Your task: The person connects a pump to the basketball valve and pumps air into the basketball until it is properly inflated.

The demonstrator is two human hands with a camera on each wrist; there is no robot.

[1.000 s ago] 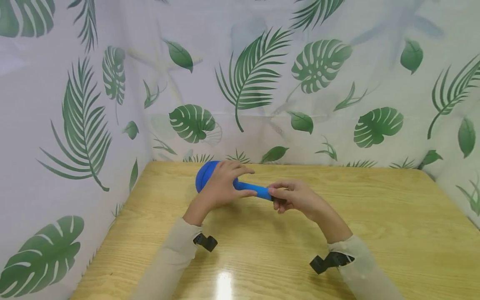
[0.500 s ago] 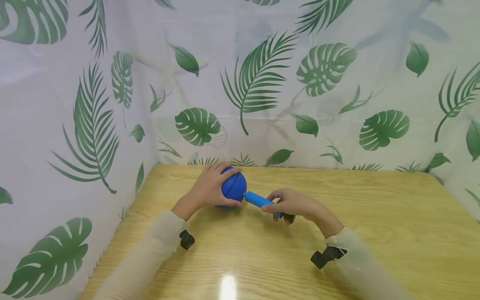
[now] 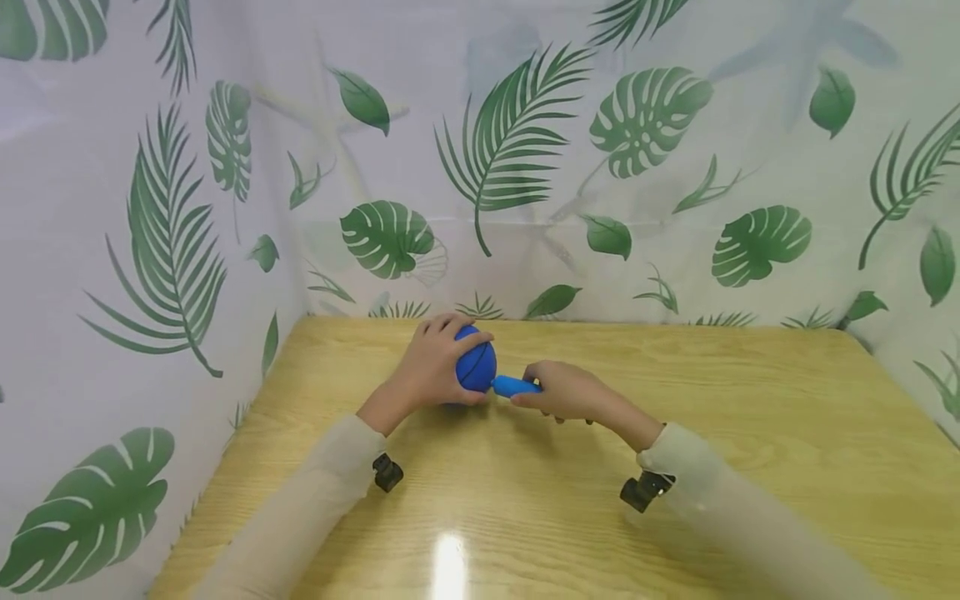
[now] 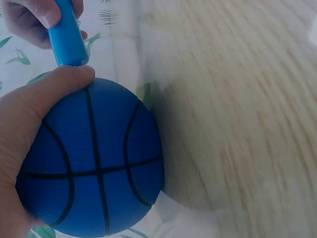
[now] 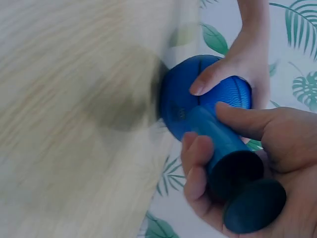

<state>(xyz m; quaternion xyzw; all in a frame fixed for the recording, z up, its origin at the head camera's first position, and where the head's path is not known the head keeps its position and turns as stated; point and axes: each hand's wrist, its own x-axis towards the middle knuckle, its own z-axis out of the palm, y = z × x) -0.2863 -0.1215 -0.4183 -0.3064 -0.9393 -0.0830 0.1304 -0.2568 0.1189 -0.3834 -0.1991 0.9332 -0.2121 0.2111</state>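
A small blue basketball with black seams sits on the wooden table. My left hand holds it from the left, fingers over the top and thumb low on the near side. In my right hand is a blue hand pump, its tip pointing at the ball's right side. The right wrist view shows fingers and thumb wrapped round the pump's barrel, with the round black handle at its rear near the palm. Whether the needle is inside the ball is hidden.
The wood-grain table spreads around both hands. White cloth walls with green leaf prints rise behind and to the left. Black wrist cameras sit on both sleeves.
The ball has come right and turned in my left hand, which now grips its left side. My right hand has moved from the pump's rear end further along its barrel.
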